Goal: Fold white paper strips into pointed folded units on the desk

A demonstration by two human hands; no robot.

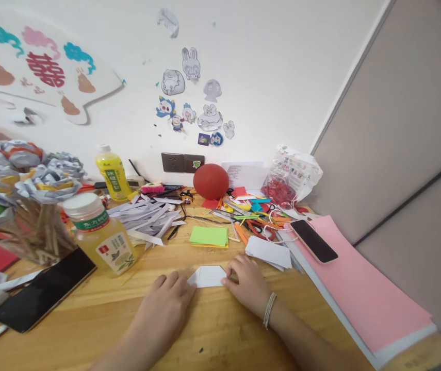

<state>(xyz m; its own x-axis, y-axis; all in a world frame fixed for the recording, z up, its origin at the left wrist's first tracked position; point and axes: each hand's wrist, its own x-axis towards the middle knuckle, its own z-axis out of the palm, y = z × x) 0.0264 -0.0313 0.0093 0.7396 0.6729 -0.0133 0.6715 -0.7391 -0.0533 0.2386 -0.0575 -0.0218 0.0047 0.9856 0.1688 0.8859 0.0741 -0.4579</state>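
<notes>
A small folded white paper [208, 276] lies on the wooden table in front of me, its two upper corners slanted inward. My left hand [169, 298] rests at its left end, with thumb and fingertips closed on the corner. At the right end, my right hand [246, 283] pinches the edge between thumb and index finger. Just beyond the folded paper is a stack of green paper slips [209, 236], with yellow and orange showing underneath. A stack of white paper slips [268, 252] sits close to my right hand.
On the left stand a drink bottle with a white cap [100, 237], a dark phone [46, 291] and paper flowers. Cut paper strips [146, 219], scissors and a red balloon [211, 181] lie toward the wall. Another phone [313, 241] rests on pink paper [371, 293] at right.
</notes>
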